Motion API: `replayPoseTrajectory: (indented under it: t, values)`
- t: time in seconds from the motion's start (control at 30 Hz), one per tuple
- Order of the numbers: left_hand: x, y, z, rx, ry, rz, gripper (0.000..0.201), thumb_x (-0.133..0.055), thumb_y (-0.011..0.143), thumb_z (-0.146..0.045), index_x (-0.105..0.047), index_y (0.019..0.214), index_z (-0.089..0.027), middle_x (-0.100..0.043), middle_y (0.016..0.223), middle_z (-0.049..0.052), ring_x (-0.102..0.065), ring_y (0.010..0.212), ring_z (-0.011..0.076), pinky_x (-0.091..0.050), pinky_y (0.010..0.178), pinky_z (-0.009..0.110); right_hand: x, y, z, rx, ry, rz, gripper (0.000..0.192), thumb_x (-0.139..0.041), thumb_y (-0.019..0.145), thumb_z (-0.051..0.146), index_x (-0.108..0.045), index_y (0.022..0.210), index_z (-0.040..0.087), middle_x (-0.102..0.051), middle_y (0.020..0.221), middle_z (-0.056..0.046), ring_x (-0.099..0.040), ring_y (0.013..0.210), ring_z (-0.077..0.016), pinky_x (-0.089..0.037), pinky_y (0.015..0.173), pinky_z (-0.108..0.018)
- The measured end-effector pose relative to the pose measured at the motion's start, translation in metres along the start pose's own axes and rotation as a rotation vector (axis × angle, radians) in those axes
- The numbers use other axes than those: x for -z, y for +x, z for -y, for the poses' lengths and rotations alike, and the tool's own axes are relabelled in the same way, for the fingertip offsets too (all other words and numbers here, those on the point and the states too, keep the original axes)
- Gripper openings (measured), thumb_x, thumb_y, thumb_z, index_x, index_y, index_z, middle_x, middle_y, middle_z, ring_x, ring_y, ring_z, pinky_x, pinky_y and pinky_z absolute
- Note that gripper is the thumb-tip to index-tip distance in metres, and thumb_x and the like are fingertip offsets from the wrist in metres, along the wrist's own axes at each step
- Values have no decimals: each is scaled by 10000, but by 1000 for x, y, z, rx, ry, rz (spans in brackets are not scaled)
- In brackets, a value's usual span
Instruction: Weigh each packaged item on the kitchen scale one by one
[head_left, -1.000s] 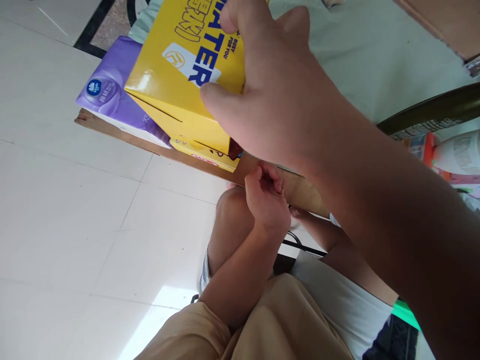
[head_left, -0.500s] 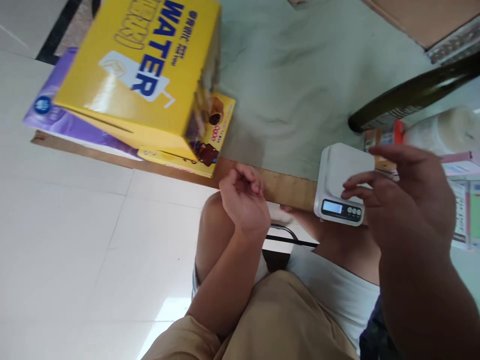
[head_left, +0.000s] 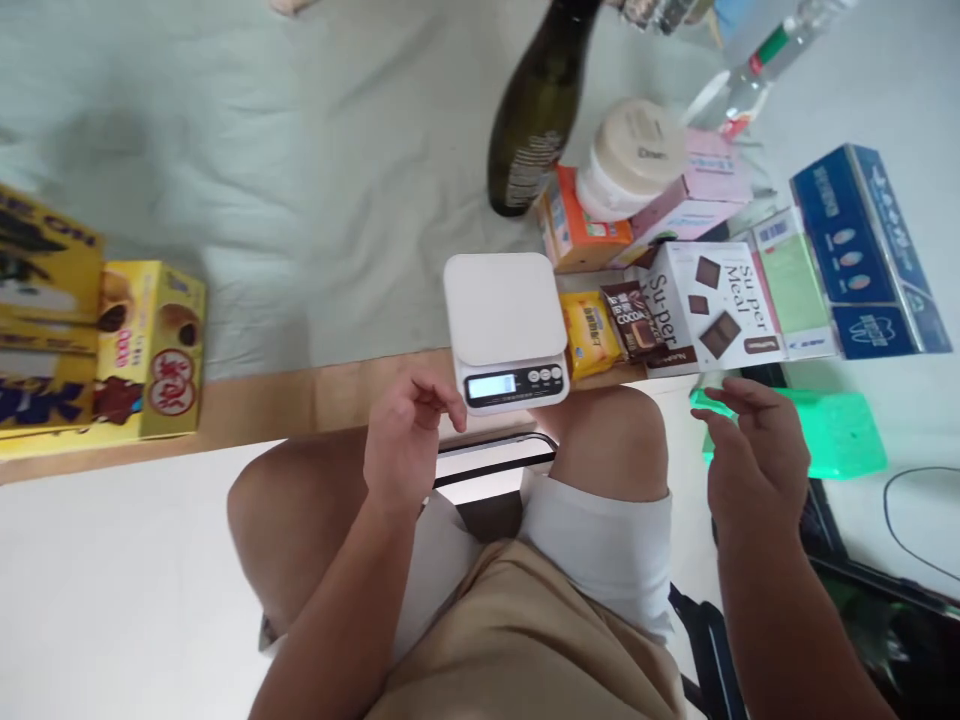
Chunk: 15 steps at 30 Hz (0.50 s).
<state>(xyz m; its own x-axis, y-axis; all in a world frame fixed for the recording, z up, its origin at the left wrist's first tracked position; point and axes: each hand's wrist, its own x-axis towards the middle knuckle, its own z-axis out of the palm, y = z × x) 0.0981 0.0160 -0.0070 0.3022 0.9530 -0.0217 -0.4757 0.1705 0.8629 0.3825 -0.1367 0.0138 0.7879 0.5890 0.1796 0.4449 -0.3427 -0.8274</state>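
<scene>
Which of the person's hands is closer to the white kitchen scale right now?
Left. The left hand hovers just beside the scale, fingertips near its front left corner. The right hand is farther off, to the scale's right, beyond the knee.

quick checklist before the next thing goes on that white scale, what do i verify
1. Scale platform bare: ok, nothing lies on it.
2. Display lit: ok; the reading itself is too small to tell.
3. Left hand free: ok, loosely curled beside the scale's front corner, holding nothing.
4. Right hand free: ok, open, empty, below the Super Meal box.
5. Scale seated flat: cannot tell; it straddles the cloth edge and the bare wood strip.
6. Space around the platform: not ok, a yellow snack pack lies close to its right side.
</scene>
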Motion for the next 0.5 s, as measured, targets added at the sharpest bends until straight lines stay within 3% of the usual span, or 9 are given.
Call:
replayPoseTrajectory:
  t: [0.13,0.23,0.37,0.5]
  values:
    - [-43,-12,24,-32,192,184,515,-596,975,-656,-724,824,-180,-664,724,77,-606,676,193,-485,643,331,20,12,-34,-33,28,-87,451,-721,712,390,-613,1131,265,-617,1242,-105,-666,1213,-248,-606,937,-483]
    - [-83,-21,47,-49,275,324,421,-501,1060,-556,-721,1067,-197,-716,1015,99,-672,963,223,-548,886,359,28,21,-51,-85,86,-109,504,-730,710,397,-581,1174,269,-581,1408,-127,-642,1314,-265,-559,1061,-542]
    - [-132,-22,70,-7,465,463,424,-493,1069,-519,-605,1336,-209,-628,1390,145,-599,1335,274,-516,1148,442,34,34,-58,-119,173,-99,523,-724,745,404,-551,1216,259,-511,1566,-142,-594,1425,-284,-491,1173,-596]
    - [-177,-9,74,55,546,508,556,-494,1055,-571,-533,1456,-187,-514,1579,191,-517,1490,342,-447,1274,557,52,60,-56,-21,192,-286,525,-637,681,286,-516,1193,268,-532,1526,-118,-609,1418,-282,-467,1206,-631]
